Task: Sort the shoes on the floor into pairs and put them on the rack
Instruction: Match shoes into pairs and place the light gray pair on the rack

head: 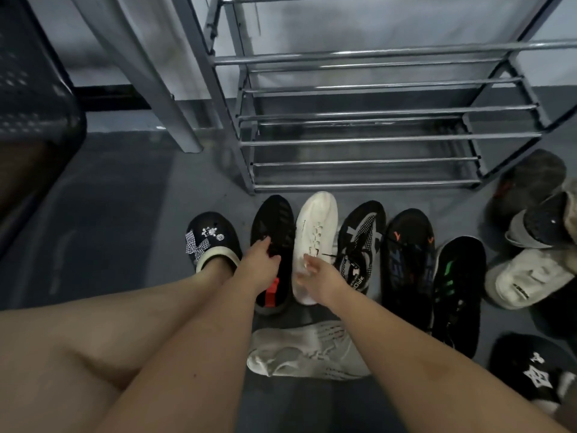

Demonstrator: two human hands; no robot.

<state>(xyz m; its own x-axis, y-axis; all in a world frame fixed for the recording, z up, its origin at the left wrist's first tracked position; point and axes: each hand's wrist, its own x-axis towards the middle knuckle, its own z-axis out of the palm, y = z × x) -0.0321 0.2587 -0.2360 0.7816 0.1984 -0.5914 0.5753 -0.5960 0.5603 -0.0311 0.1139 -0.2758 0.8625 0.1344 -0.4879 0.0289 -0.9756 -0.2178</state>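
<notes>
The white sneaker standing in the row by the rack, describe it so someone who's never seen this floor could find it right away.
Start at the metal shoe rack; a row of shoes lines the floor before its lowest bar. The white sneaker stands third from the left, counting the worn clog, under the right hand. It is the only pale shoe in that row.

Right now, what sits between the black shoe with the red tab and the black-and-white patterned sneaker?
In the head view, one upright white sneaker stands between the black shoe with the red tab and the patterned sneaker.

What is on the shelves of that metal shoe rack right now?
No shoes show on the grey metal shoe rack: its bar shelves look bare, with floor and wall showing between them. Its top tier and right end are cut off from view.
</notes>
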